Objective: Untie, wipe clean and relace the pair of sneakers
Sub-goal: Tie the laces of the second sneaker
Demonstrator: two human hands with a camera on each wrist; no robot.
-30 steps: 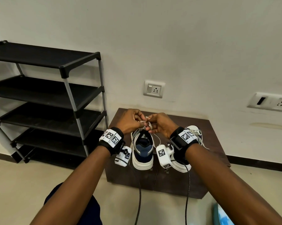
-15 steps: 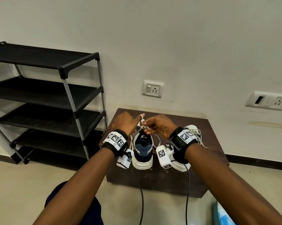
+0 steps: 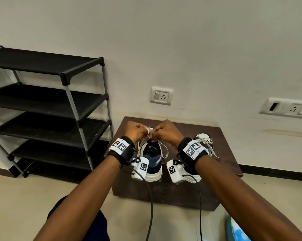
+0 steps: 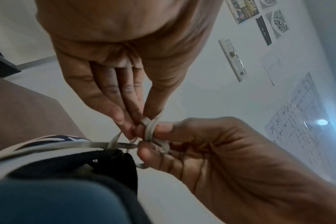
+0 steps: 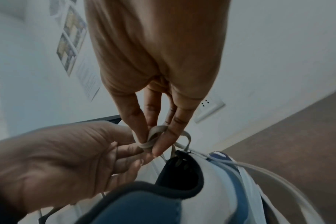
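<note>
At centre frame, on the dark wooden stand [image 3: 221,136], both the left hand [image 3: 135,132] and right hand [image 3: 165,132] pinch the lace [image 4: 151,130] above the left-hand sneaker [image 3: 151,160], knotting or unknotting, I cannot tell. Right of it, the other sneaker [image 3: 203,141] looks laced; task stage unclear.

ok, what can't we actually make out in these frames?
- Head view: the lace crossing sits behind both hands, so knot or bow is unreadable.
- Head view: second sneaker mostly behind the right wristband.
- Wrist views: lace wraps between fingers; tying or untying unclear.
- Left wrist: wall papers too blurred to read.
</note>
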